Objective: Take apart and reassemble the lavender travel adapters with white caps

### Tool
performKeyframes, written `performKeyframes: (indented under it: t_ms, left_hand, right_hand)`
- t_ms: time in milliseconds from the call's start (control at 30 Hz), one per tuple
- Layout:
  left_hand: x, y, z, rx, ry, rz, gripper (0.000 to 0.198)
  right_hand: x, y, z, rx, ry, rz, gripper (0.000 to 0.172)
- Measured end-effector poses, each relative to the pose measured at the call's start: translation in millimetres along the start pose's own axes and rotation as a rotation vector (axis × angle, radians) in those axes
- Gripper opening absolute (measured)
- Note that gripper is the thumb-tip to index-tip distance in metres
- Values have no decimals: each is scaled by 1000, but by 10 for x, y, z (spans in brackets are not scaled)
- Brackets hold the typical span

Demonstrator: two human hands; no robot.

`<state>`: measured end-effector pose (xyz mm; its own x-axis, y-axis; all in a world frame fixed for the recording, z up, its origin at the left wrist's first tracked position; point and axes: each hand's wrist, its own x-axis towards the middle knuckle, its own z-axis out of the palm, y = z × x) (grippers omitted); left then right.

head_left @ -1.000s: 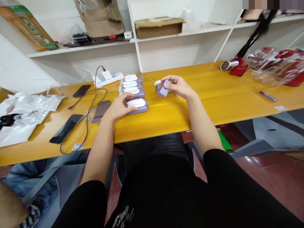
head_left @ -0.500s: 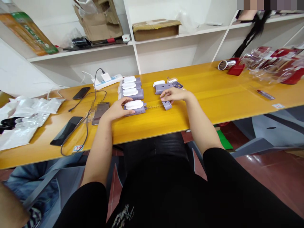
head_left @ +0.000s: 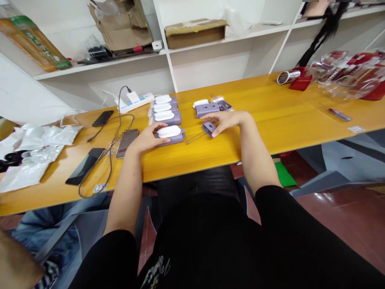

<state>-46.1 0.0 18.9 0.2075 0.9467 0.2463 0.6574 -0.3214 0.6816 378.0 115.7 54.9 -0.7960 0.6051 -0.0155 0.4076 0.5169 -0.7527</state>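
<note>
Around a purple block with a bristly white oval top [head_left: 169, 131], my left hand [head_left: 147, 138] is closed, thumb along the near side and fingers over the far side. My right hand [head_left: 227, 120] pinches a small hollow purple end piece [head_left: 208, 129] between thumb and fingers. A thin coil spring [head_left: 195, 138] stretches from near that end piece toward the block; its left end is free of the block. Just behind my right hand lie a longer purple housing [head_left: 207, 110], a small dark-purple part [head_left: 224, 105] and a white oval piece [head_left: 200, 103].
Several like purple-and-white blocks [head_left: 164, 107] stand in a row behind my left hand. Phones [head_left: 85, 165], a cable [head_left: 110, 172] and a power strip [head_left: 136, 103] lie left. Red and clear plastic parts [head_left: 349, 76] and a pen-like tool [head_left: 339, 114] are at right.
The spring's left end has come away from the block and dropped slightly. My right hand has tilted the end piece so its hollow side shows. My left hand stays put.
</note>
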Motion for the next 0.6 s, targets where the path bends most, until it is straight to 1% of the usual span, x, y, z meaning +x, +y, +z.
performKeyframes:
  t_ms: [133, 233, 300, 400, 467, 600]
  left_hand:
    - [7, -17, -3, -5, 12, 25, 81]
    - [6, -8, -9, -4, 5, 45, 80]
    - [5, 12, -4, -7, 5, 49, 80]
    - [11, 50, 27, -25, 9, 48, 81]
    - [19, 68, 59, -40, -1, 43, 82]
    - [30, 77, 120, -58, -46, 23, 89]
  right_hand:
    - [62, 44, 20, -102, 8, 112, 97]
    - [94, 70, 29, -99, 50, 144, 97]
    - [124, 53, 69, -87, 74, 151, 99]
    - [206, -25, 199, -38, 76, 181, 107]
    - [274, -95, 307, -9, 56, 165, 110]
    - [373, -212, 472, -59, 47, 35, 114]
